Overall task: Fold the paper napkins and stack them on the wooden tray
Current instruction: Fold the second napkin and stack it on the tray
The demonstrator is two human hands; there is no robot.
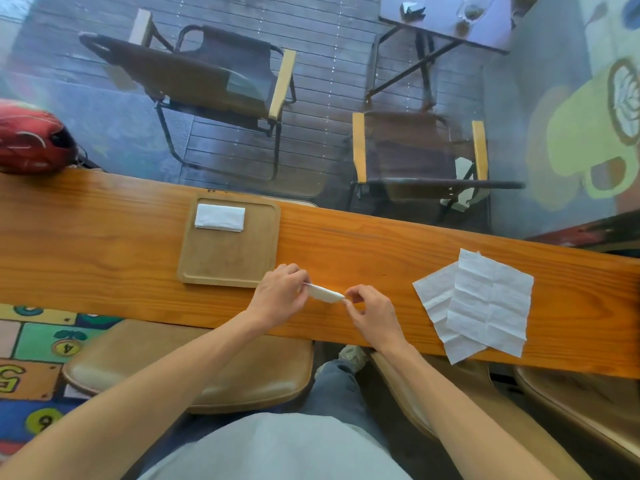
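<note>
Napkin half-folded, pinched at its ends between my left hand and right hand, one folded napkin already on the wooden tray beyond my left grip (unfolded napkins wait right of my right).

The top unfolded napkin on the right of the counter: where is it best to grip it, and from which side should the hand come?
Probably the near right corner of the top unfolded napkin, approached by the right hand from the counter's near edge. That corner overhangs the wooden counter, so fingers can pinch it from above and below without dragging the sheet beneath. Both hands now hold the folded napkin.
</note>
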